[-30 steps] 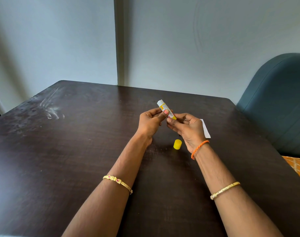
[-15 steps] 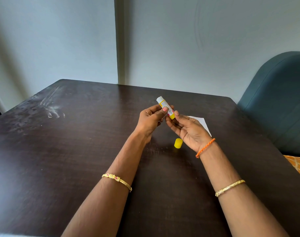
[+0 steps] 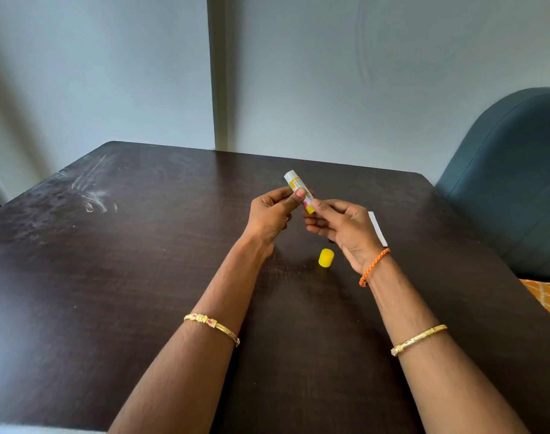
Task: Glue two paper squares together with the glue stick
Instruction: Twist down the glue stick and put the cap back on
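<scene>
1. One glue stick, uncapped and tilted, sits at centre frame, gripped by the left hand and pinched at its yellow base by the right hand.
2. One yellow cap stands on the dark bench below the hands.
3. One white paper edge shows, mostly hidden behind the right hand.
4. One teal chair stands at the right edge.

We see a dark wooden table, its far-left corner marked with pale scuffs. A teal upholstered chair stands at the table's right side, and a grey wall rises behind its far edge.
</scene>
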